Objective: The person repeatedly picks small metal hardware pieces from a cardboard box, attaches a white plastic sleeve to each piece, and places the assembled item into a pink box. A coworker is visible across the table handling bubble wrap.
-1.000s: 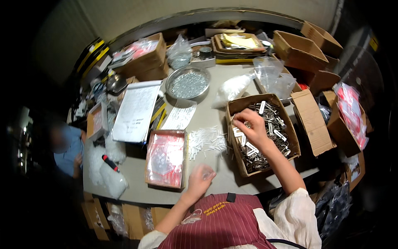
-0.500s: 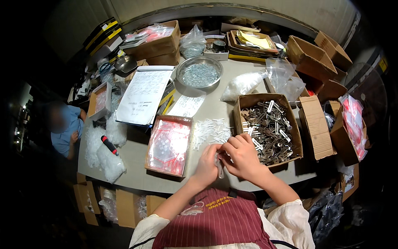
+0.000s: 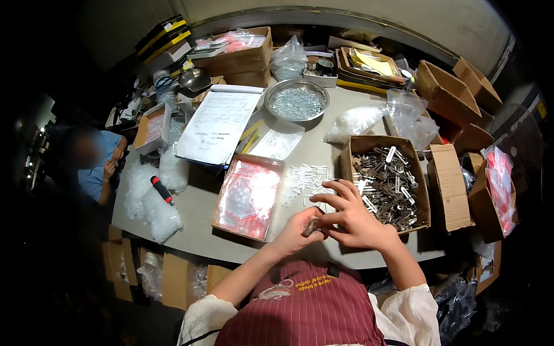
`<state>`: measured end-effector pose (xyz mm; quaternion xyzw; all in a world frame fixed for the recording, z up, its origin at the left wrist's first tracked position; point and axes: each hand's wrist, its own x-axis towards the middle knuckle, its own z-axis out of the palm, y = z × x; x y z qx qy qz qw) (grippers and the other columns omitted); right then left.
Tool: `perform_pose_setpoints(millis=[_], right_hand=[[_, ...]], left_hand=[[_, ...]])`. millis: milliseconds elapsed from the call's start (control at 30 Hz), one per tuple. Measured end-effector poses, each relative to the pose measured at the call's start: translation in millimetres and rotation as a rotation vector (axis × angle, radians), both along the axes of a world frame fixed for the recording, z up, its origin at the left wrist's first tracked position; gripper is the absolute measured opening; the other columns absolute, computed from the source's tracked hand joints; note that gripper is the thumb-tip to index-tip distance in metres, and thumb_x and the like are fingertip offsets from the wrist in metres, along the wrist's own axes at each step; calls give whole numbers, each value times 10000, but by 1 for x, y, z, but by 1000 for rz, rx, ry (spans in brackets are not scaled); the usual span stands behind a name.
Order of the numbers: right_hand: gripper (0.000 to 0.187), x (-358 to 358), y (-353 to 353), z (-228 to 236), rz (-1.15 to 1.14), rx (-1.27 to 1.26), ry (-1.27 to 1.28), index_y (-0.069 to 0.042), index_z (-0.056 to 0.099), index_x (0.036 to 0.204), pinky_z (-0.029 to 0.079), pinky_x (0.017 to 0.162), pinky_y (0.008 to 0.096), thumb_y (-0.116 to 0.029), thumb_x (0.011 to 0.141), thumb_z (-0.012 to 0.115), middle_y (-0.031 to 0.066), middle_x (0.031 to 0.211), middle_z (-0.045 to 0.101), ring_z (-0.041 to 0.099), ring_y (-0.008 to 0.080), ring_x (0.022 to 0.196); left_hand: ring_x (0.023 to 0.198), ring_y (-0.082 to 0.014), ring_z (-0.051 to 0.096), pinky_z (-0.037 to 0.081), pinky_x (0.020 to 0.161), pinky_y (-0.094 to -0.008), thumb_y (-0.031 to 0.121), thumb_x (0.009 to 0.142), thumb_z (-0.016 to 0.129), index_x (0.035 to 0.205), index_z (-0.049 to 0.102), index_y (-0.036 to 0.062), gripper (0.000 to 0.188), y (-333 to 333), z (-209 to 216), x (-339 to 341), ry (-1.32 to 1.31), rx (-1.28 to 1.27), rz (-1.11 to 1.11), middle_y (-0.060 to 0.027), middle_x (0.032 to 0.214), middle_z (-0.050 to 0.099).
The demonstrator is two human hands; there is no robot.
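My left hand [image 3: 295, 235] is closed on a small shiny metal part [image 3: 311, 226], held just above the near edge of the table. My right hand [image 3: 360, 222] is beside it with its fingers spread, the lower fingers close to the part; whether they touch it I cannot tell. Beyond my hands lies a loose pile of short white plastic tubes [image 3: 306, 180]. To the right, a cardboard box [image 3: 423, 179] holds many metal clips [image 3: 389, 190], dark and silvery. A shallow box [image 3: 278, 196] of red-edged clear plastic bags [image 3: 245, 196] sits to the left of the tubes.
A steel bowl [image 3: 296, 119] of small metal pins stands behind a paper slip [image 3: 280, 141] and a clipboard with written sheets [image 3: 216, 124]. Bags of white pieces [image 3: 161, 216] and a red-black screwdriver [image 3: 162, 191] lie left. Another person [image 3: 98, 167] sits beyond them.
My right hand's fingers have lifted and spread away from the part. My left hand has turned, still gripping it. The whole view has shifted slightly.
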<state>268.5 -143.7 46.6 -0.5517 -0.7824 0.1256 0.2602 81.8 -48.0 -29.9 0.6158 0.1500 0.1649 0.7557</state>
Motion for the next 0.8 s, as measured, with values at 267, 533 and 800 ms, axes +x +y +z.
perform_pose_setpoints(millis=[267, 533, 800], right_hand=[[323, -4, 2, 14, -74, 142, 27, -59, 696, 1054, 311, 1149, 551, -65, 735, 743, 104, 1311, 613, 475, 362, 1331], [178, -4, 12, 8, -176, 149, 217, 9, 696, 988, 506, 955, 407, -25, 819, 744, 147, 1251, 664, 622, 344, 1146], [113, -25, 7, 10, -305, 46, 414, 11, 669, 988, 525, 721, 323, -55, 910, 715, 122, 881, 697, 681, 219, 794]], left_hand=[[1098, -145, 607, 474, 1000, -311, 95, 878, 734, 1269, 573, 8, 432, 16, 28, -12, 108, 133, -3, -58, 1169, 653], [1041, -154, 661, 519, 972, -314, 84, 957, 688, 1234, 638, -28, 303, 15, 44, -12, -8, 263, 276, -88, 1126, 710], [882, -118, 688, 566, 749, -263, 59, 1002, 628, 1026, 629, -24, 86, 12, 44, -22, -120, -34, 423, -78, 979, 723]])
